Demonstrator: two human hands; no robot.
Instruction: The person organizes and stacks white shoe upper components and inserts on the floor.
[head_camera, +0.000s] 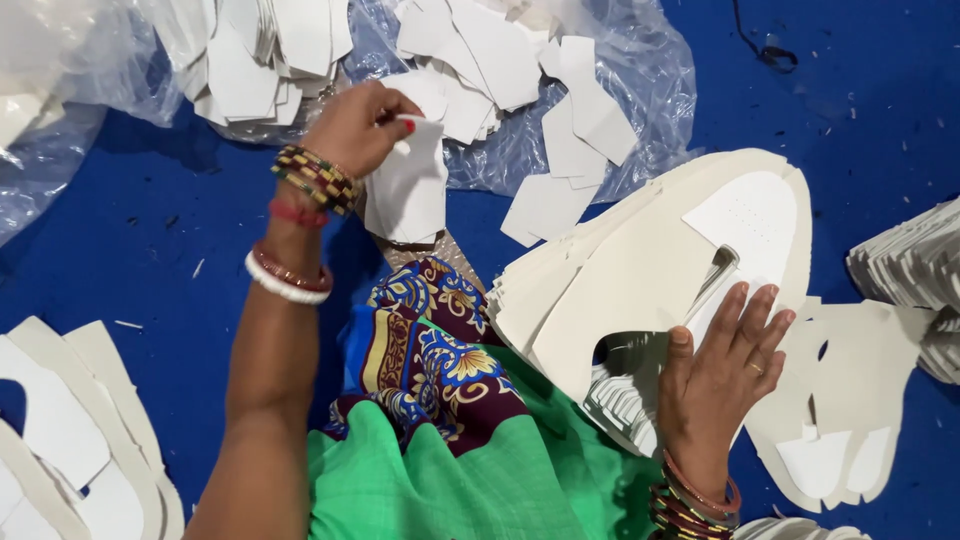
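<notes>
A thin sheaf of small white cut pieces hangs from the left hand, whose fingers are pinched shut on the sheaf's upper edge, above the blue floor and just in front of the person's knee. That wrist wears a stack of bangles in mixed colours. Behind the hand, more loose white pieces are heaped on a crumpled clear plastic sheet, with a few spilling off its near edge onto the blue. The right hand lies flat with its fingers spread wide on a thick stack of large cream shoe-upper panels, holding nothing; its palm covers the stack's near edge, beside the dark cut-out opening, and a ring sits on one finger. On top of that stack rests a single white perforated piece, just above the fingertips. To the right of the stack, a flat cream panel lies on the floor, and a further ridged pile of pieces sits at the right edge. More cream panels lie at the lower left. Green and patterned cloth covers the person's lap between the two arms.
</notes>
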